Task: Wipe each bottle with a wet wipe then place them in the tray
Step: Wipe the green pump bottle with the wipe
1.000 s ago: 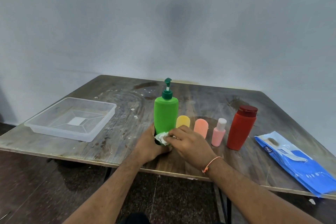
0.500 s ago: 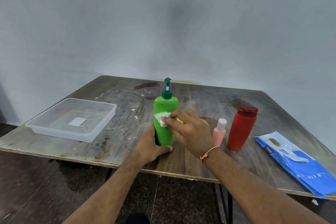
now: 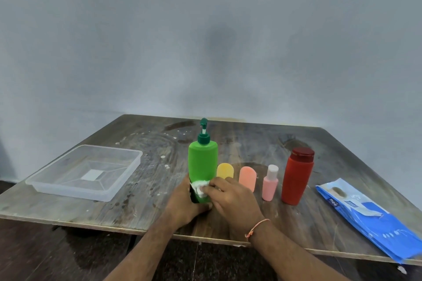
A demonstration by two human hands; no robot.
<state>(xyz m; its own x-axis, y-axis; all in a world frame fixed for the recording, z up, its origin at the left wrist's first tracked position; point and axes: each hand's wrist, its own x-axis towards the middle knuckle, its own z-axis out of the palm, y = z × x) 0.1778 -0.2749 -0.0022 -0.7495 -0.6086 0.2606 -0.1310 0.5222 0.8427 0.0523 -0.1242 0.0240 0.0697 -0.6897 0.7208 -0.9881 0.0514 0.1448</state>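
Observation:
A tall green pump bottle [image 3: 202,162] stands upright near the table's front edge. My left hand [image 3: 183,203] grips its base from the left. With my right hand [image 3: 230,198] I pinch a white wet wipe [image 3: 199,187] against the lower front of the green bottle. To its right stand a yellow bottle [image 3: 225,170], an orange bottle [image 3: 247,177], a small pink bottle [image 3: 270,183] with a white cap and a red bottle [image 3: 296,175]. A clear plastic tray [image 3: 54,183] sits at the left with no bottle in it.
A blue pack of wet wipes [image 3: 370,217] lies at the table's right front corner. The wooden table [image 3: 251,139] ends close to my forearms. A pale wall rises behind it.
My right hand with the wipe went up to the bottle's middle and has come back down to its lower part. My left hand stays on the base.

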